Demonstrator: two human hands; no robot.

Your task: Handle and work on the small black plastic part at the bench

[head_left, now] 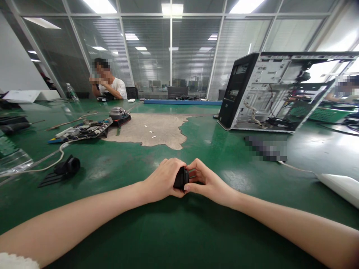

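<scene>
My left hand [164, 179] and my right hand [206, 182] meet at the middle of the green table [179, 231]. Both are closed around a small black part [181, 178] held between them. The left fingers wrap its left side; the right fingers pinch its right side. Most of the part is hidden by my fingers. Both forearms rest low over the table.
An open computer case [280, 93] stands at the right. A circuit board [81, 130] and a fan [117, 113] lie at the left, with a black part [66, 168] and a white cable [42, 162] nearer. A worn bare patch [154, 130] marks the table. A person [108, 84] sits at the far side. A white object [340, 186] lies at right.
</scene>
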